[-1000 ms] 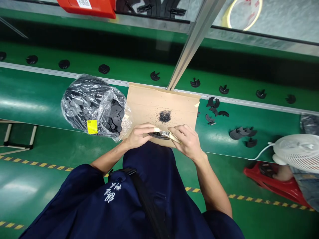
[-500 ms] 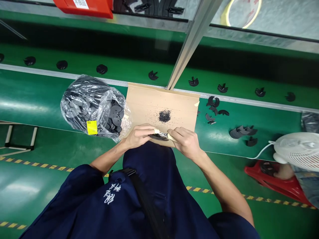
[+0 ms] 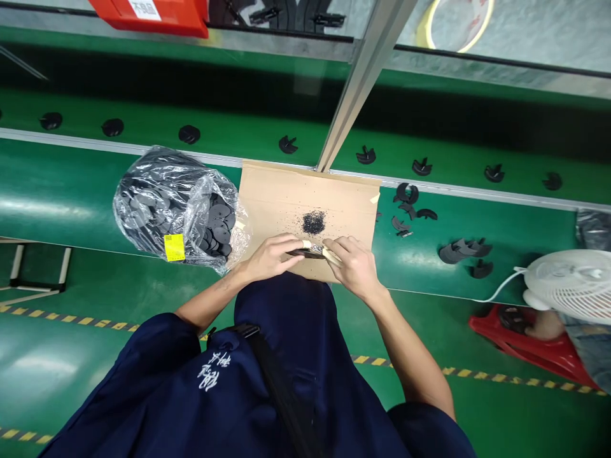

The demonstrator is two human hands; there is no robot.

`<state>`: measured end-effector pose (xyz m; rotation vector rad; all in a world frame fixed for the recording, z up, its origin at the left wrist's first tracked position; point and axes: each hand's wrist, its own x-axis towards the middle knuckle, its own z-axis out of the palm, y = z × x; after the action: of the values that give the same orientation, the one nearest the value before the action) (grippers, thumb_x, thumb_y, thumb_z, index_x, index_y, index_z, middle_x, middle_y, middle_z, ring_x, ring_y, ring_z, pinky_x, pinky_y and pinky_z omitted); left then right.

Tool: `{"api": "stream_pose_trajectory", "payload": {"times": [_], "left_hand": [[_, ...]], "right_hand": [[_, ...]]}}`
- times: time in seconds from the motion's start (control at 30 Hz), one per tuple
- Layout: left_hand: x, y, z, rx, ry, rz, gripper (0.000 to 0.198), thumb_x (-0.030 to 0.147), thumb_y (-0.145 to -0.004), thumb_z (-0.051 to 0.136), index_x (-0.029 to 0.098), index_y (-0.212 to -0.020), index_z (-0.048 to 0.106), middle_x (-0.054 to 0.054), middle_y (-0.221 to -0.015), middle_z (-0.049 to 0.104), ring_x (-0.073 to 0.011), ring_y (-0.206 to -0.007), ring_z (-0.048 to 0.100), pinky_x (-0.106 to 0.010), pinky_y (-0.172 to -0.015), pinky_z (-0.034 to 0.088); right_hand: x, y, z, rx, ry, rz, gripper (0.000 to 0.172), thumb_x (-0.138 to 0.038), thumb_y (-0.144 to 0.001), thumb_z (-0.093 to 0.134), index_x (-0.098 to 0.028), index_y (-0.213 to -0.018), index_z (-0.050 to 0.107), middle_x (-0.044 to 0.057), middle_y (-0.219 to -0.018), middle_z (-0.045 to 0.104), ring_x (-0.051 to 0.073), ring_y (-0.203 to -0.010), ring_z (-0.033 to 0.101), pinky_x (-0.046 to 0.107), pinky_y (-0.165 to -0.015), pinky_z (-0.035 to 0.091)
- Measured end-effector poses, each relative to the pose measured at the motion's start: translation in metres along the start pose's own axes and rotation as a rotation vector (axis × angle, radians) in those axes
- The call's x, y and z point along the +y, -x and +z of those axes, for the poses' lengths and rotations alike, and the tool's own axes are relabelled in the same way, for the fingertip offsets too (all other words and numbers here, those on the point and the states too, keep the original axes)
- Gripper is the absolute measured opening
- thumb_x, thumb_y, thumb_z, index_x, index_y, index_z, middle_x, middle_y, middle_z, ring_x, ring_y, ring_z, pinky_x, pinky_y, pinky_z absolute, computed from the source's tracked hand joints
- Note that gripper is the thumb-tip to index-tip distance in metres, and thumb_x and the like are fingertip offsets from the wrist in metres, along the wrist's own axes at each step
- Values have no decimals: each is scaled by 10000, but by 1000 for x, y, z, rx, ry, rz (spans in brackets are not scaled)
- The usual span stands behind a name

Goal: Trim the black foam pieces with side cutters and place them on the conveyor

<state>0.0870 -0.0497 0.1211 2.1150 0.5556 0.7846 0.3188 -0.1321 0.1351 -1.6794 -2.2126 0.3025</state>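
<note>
Over the near edge of a cardboard sheet [image 3: 267, 191], my left hand [image 3: 272, 256] grips a flat black plastic part [image 3: 300, 253], seen nearly edge-on. A pale wrap covers a fingertip of that hand. My right hand [image 3: 356, 267] is closed round a small tool [image 3: 332, 257] with a pale handle and a shiny metal end; its exact kind is unclear. The metal end meets the part's upper edge between my hands. Just beyond them, a heap of black shavings [image 3: 314, 222] lies on the cardboard, with crumbs scattered about it.
To the left sits a clear plastic bag [image 3: 157, 165] of black discs. Loose curved black pieces [image 3: 407, 193] and a stack [image 3: 453, 251] lie right. Several black parts line the far green strip. A metal post [image 3: 351, 95] rises behind the cardboard. A white fan [image 3: 568, 286] stands far right.
The black part has been tilted and now shows a thinner edge. My right hand has shifted slightly left, its elbow drawn inward. The view has moved a little.
</note>
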Motion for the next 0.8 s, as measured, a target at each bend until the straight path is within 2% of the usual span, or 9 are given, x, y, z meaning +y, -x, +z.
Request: {"api": "stream_pose_trajectory", "payload": {"times": [0.13, 0.3, 0.43, 0.6, 0.7, 0.8], "left_hand": [[-6, 4, 1, -6, -63, -6, 306, 182, -946, 655, 195, -1252, 660, -88, -1055, 734, -186, -967, 720, -311, -866, 611], [-12, 13, 0, 55, -102, -63, 329, 166, -921, 665, 190, -1249, 643, -87, -1032, 730, -195, -949, 716, -322, -840, 605], [-8, 13, -2, 95, -89, -57, 274, 160, -919, 665, 187, -1192, 658, -76, -989, 725, -185, -910, 704, -308, -809, 588], [0, 8, -5, 123, -45, -63, 139, 182, -933, 676, 184, -1072, 689, -57, -935, 710, -158, -856, 677, -275, -770, 559], [3, 5, -6, 133, -26, -90, 100, 235, -931, 706, 182, -1015, 702, -44, -884, 698, -149, -809, 661, -267, -743, 548], [5, 4, -5, 140, -1, -115, 115, 274, -935, 711, 180, -1001, 711, -45, -878, 701, -151, -811, 667, -273, -750, 550]], "right_hand": [[18, 7, 18, -68, -65, 113, 354, -386, -1029, 490, -188, -1267, 661, 108, -988, 702, 261, -920, 596, 357, -820, 448], [54, 19, 70, -206, -10, 420, 411, -416, -1004, 504, -149, -1285, 641, 157, -1065, 687, 311, -991, 576, 389, -853, 439], [65, 32, 109, -262, 136, 600, 436, -424, -1001, 503, -116, -1280, 634, 211, -1168, 652, 332, -1041, 540, 400, -866, 412], [63, 49, 137, -184, 162, 614, 453, -382, -989, 508, -83, -1316, 600, 233, -1214, 606, 331, -1064, 503, 452, -929, 395], [62, 54, 142, -110, 100, 603, 503, -384, -970, 529, -38, -1332, 575, 257, -1221, 582, 345, -1106, 486, 515, -975, 396], [58, 52, 139, 8, -73, 608, 491, -398, -949, 558, -50, -1294, 595, 267, -1250, 561, 370, -1181, 482, 591, -1015, 408]]}}
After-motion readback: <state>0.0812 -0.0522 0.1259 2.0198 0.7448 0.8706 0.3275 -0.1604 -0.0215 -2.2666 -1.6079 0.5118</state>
